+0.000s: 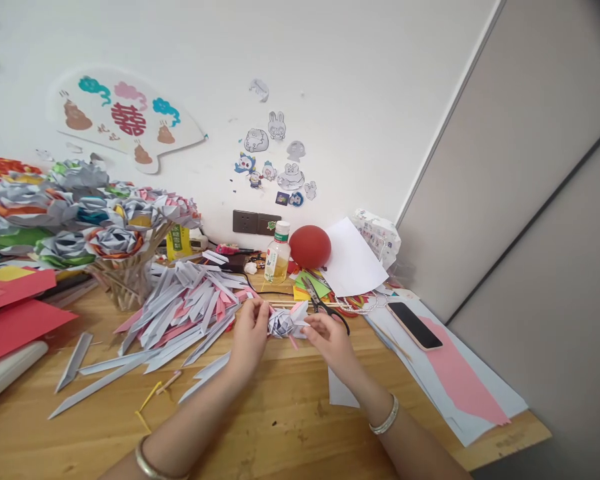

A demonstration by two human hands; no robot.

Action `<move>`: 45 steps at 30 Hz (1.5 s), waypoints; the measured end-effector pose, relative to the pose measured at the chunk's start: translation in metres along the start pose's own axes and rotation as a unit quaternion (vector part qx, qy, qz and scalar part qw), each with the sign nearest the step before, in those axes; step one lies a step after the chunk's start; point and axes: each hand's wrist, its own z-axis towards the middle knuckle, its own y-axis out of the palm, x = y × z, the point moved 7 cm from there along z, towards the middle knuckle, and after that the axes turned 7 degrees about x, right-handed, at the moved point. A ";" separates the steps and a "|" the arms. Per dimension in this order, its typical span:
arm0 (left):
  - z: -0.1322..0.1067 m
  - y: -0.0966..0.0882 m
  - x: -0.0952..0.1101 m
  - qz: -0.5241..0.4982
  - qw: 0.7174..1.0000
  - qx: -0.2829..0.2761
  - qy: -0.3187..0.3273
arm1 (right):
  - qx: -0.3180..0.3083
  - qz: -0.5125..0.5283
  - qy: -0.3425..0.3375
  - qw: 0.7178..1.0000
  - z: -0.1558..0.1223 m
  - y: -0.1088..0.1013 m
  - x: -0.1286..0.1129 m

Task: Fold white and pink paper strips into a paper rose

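Both my hands meet over the middle of the wooden table (280,427). Between them is a small rolled paper flower (283,323), grey-white with pink edges. My left hand (250,337) is closed round its left side. My right hand (330,337) pinches a strip of its paper at the right. A thin wooden stick (280,304) lies just behind the flower. A heap of folded grey and pink paper strips (185,310) lies to the left of my left hand.
A bunch of finished paper flowers (80,213) stands at the back left. Red sheets (15,313) lie at the left edge. Black scissors (325,305), a small bottle (277,257), a red ball (310,247) and a phone (414,325) sit behind and right.
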 end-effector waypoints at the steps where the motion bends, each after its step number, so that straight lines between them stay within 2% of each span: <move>1: -0.001 0.001 0.000 -0.012 1.000 0.002 -0.006 | -0.020 0.024 0.017 0.999 0.000 0.005 0.004; 3: -0.003 0.004 0.000 -0.039 0.999 -0.007 -0.027 | -0.020 0.067 0.038 0.997 0.001 0.006 0.006; 6: -0.006 0.015 -0.006 -0.072 0.993 -0.066 -0.073 | 0.043 0.117 0.067 0.990 0.004 -0.005 0.005; 8: -0.009 0.022 -0.010 -0.061 0.986 -0.122 -0.096 | 0.070 0.134 0.084 0.985 0.007 -0.012 0.005; 10: -0.009 0.024 -0.013 -0.024 0.984 -0.153 -0.091 | 0.070 0.125 0.082 0.986 0.010 -0.016 0.005; 13: -0.006 0.017 -0.003 0.052 0.990 -0.131 -0.016 | 0.040 0.061 0.045 0.996 0.010 -0.015 0.003; 16: -0.006 0.012 0.018 0.123 0.980 -0.106 0.113 | 0.017 -0.020 -0.008 1.000 0.007 -0.009 -0.002; 19: -0.017 0.021 0.037 0.179 0.937 -0.137 0.268 | 0.026 -0.076 -0.050 0.996 0.003 -0.005 -0.007; 20: -0.021 0.024 0.040 0.193 0.921 -0.148 0.304 | 0.030 -0.089 -0.061 0.994 0.003 -0.004 -0.008; 22: -0.026 0.028 0.038 0.214 0.905 -0.156 0.334 | 0.037 -0.108 -0.079 0.990 0.002 -0.003 -0.011; 25: -0.028 0.030 0.031 0.217 0.914 -0.153 0.307 | 0.060 -0.127 -0.092 0.986 0.001 -0.005 -0.012; 29: -0.026 0.029 0.022 0.181 0.946 -0.151 0.221 | 0.084 -0.150 -0.106 0.979 0.000 -0.007 -0.015; 36: -0.022 0.030 0.014 0.119 0.974 -0.157 0.110 | 0.088 -0.162 -0.129 0.974 -0.002 -0.006 -0.020; 45: -0.025 0.031 0.020 0.124 0.970 -0.170 0.123 | 0.088 -0.143 -0.110 0.980 -0.002 -0.007 -0.017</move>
